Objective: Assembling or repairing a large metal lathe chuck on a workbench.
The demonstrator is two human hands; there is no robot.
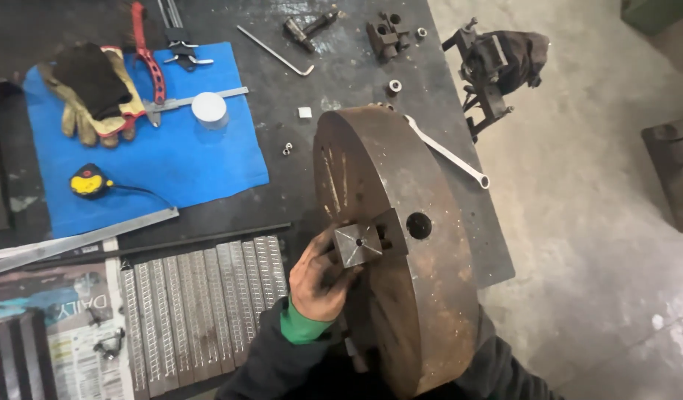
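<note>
The head camera looked down on a dark metal desk (341,148) where a large rusty steel disc (423,296) stood on its edge at the desk's near right corner, leaning back toward the person. The left hand (319,278), grimy and coming out of a dark sleeve with a green cuff, was curled around a square steel jaw block (358,243) seated in a slot on the disc's flat face; the fingers wrapped the block's left side and underside. A round dark hole (419,225) lay in the face just to the right of the block. The right hand was hidden behind the disc, so whether it gripped anything could not be told.

A combination wrench (449,154) rested on the desk behind the disc, near the right edge. Toward the far edge lay an Allen key (276,52) and a small nut (394,86). A blue cloth (156,163) covered the far left part of the desk, carrying a pair of work gloves (89,92), a white disc (209,108), a caliper (193,99) and a yellow tape measure (86,182). Near the front left edge sat ribbed metal strips (201,311) beside a newspaper (75,333).
</note>
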